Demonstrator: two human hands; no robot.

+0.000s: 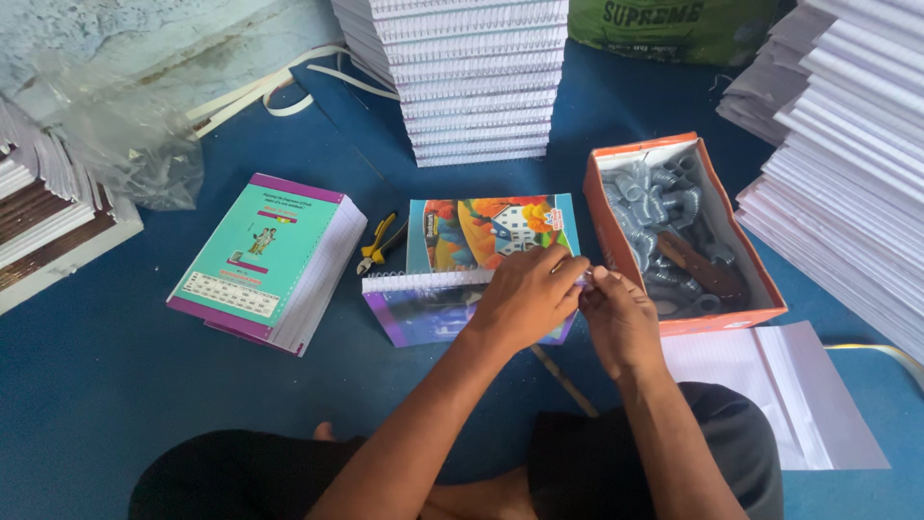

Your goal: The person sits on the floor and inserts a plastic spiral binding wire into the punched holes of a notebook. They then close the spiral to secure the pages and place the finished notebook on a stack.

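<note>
Person sits cross-legged on the blue floor (pixel 96 385), both hands meeting at frame centre. Left hand (pixel 525 299) is pressed down over the right end of the notebook (pixel 452 306), fingers curled; right hand (pixel 621 323) pinches at the same spot, apparently on the end of the spiral coil (pixel 414 280), though what sits between the fingertips is too small to tell. Progress, as a judgement: coil looks threaded along most of the notebook's top edge, left end free and visible, right end under the hands, so probably finishing that end; cutting or crimping seems not done, since the yellow-handled pliers (pixel 382 243) lie untouched just left of the colourful cover sheet (pixel 491 231) behind the notebook. Lower right: clear plastic sheets (pixel 770 385) flat on the floor, beside the knee. Right of centre: orange box (pixel 616 226) full of coils, near wall close to the right hand, tight there. Left of centre: teal-covered unbound book block (pixel 265 260), well apart from the hands, open floor between. Far: tall stack of bound notebooks (pixel 472 77) at top centre, more stacks at right edge (pixel 847 173) and left edge (pixel 38 202), crumpled plastic bag (pixel 125 135) upper left. Free room is mostly lower left.
</note>
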